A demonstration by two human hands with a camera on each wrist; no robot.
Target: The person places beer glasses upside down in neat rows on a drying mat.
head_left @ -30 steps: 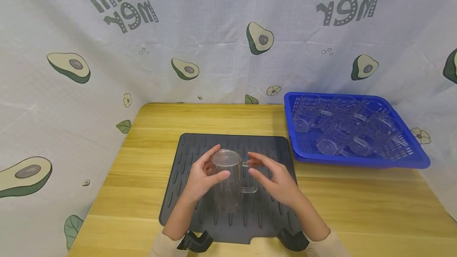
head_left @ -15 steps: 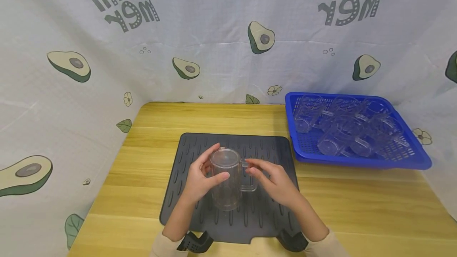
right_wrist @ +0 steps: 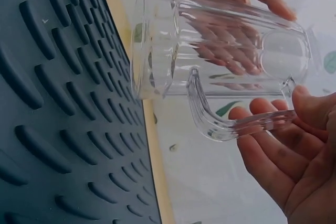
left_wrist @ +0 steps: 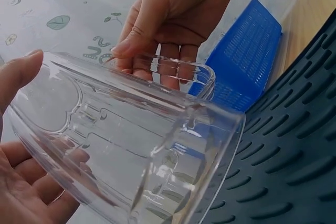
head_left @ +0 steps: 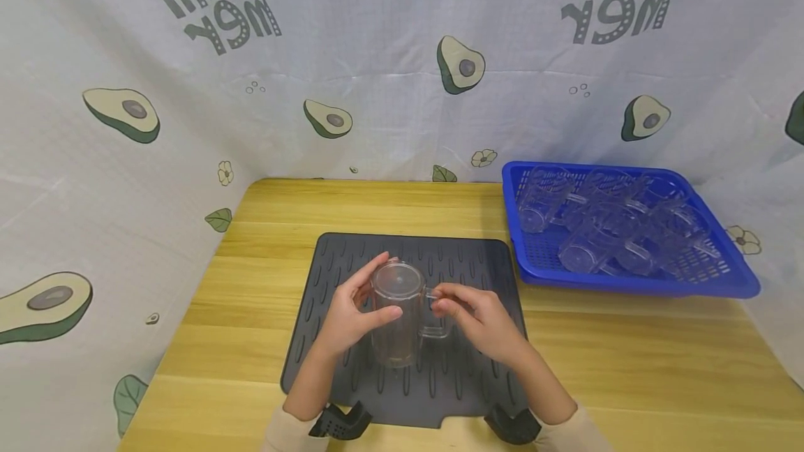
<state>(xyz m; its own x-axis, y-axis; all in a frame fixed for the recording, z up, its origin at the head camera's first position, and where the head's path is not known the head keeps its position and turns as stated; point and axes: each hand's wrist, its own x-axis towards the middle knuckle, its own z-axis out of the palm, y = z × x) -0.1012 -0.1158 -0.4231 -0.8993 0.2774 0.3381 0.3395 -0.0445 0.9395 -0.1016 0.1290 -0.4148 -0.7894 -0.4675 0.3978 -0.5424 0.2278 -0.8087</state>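
A clear glass mug is upside down over a dark grey ridged drying mat; its base faces up and its rim points down. My left hand holds the mug's body from the left, thumb in front and fingers behind. On the other side my right hand pinches the upper part of the handle. In the right wrist view the rim appears apart from the mat. Through the glass, the left hand's fingers show in the left wrist view.
A blue perforated basket stands at the back right of the wooden table. Several clear glass mugs lie in it. Behind the table hangs a white curtain with avocado prints.
My right hand has come closer to the mug and now pinches its handle; a second ago its fingers were spread beside it. The mug has tilted slightly, and the left hand keeps its hold.
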